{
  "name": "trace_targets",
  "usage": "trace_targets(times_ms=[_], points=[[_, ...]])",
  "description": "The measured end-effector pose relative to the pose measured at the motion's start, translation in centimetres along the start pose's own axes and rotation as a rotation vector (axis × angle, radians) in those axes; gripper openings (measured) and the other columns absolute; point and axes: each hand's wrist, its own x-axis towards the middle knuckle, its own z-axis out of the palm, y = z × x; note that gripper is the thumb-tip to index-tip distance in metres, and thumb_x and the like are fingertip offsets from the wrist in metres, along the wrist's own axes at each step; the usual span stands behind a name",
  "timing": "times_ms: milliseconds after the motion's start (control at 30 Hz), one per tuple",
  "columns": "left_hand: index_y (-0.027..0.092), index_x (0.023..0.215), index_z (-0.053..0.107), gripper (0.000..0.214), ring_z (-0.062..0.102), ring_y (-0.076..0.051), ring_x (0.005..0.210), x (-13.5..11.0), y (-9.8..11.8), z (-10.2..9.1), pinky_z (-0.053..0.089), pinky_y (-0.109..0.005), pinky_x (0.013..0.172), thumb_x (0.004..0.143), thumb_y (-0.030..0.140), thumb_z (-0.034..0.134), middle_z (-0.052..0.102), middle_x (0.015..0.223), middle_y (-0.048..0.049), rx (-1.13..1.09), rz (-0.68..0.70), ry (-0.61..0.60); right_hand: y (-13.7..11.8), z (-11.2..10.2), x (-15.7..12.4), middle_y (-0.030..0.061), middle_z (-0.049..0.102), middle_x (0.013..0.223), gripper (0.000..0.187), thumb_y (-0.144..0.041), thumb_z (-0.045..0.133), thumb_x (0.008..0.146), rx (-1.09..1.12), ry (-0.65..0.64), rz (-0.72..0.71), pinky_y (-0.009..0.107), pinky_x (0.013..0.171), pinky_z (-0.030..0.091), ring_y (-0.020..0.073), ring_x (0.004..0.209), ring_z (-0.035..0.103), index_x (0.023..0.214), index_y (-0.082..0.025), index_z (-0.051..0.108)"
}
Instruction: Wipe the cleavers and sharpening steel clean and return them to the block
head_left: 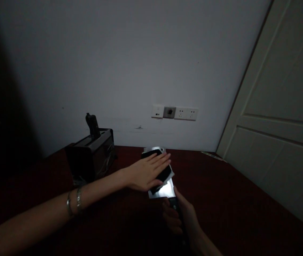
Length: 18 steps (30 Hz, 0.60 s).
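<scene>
Dark reddish desk (220,188): right grip (184,209) closed round a broad silvery cleaver's (168,188) black handle (173,203), left hand (146,173) open, flat on a black, pale-edged pad (166,173) — apparently wiping, which next needs steady pressure.

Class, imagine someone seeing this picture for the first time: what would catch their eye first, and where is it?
Most likely the bright blade of the cleaver, just right of centre in the dim room, its dark handle gripped by the right hand. Next, the left hand, laid flat over a black pad on that blade. Left of them, a dark box-like holder stands on the reddish table.
</scene>
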Motion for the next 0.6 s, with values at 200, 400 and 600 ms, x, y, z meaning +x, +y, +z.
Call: trace_targets(times_ms=[200, 400, 600], points=[[0.008, 0.141, 0.012, 0.067, -0.004, -0.018, 0.136, 0.0, 0.4, -0.2, 0.008, -0.034, 0.112, 0.089, 0.046, 0.03, 0.002, 0.149, -0.0104, -0.01, 0.039, 0.001, 0.3, 0.1, 0.0, -0.0091, 0.033, 0.039, 0.044, -0.058, 0.06, 0.066, -0.003, -0.027, 0.042, 0.016, 0.026, 0.013, 0.0023, 0.029, 0.017, 0.06, -0.017, 0.047], [0.006, 0.141, 0.008, 0.066, -0.004, -0.02, 0.136, 0.7, -2.9, 0.3, 0.008, -0.037, 0.111, 0.091, 0.047, 0.021, -0.001, 0.148, -0.0127, 0.012, -0.112, -0.004, 0.6, 0.1, 0.2, -0.0087, 0.036, 0.04, 0.044, -0.056, 0.068, 0.06, -0.007, -0.055, 0.038, 0.015, 0.026, 0.013, 0.002, 0.029, 0.019, 0.061, -0.016, 0.05], [0.007, 0.141, 0.011, 0.068, -0.008, -0.018, 0.136, 0.6, 1.3, 0.2, 0.005, -0.034, 0.112, 0.09, 0.048, 0.026, -0.001, 0.149, -0.0107, 0.014, 0.059, -0.002, 0.2, 0.1, 0.2, -0.0095, 0.034, 0.04, 0.045, -0.057, 0.065, 0.061, -0.035, -0.045, 0.015, 0.016, 0.027, 0.015, 0.0022, 0.029, 0.018, 0.06, -0.017, 0.047]])
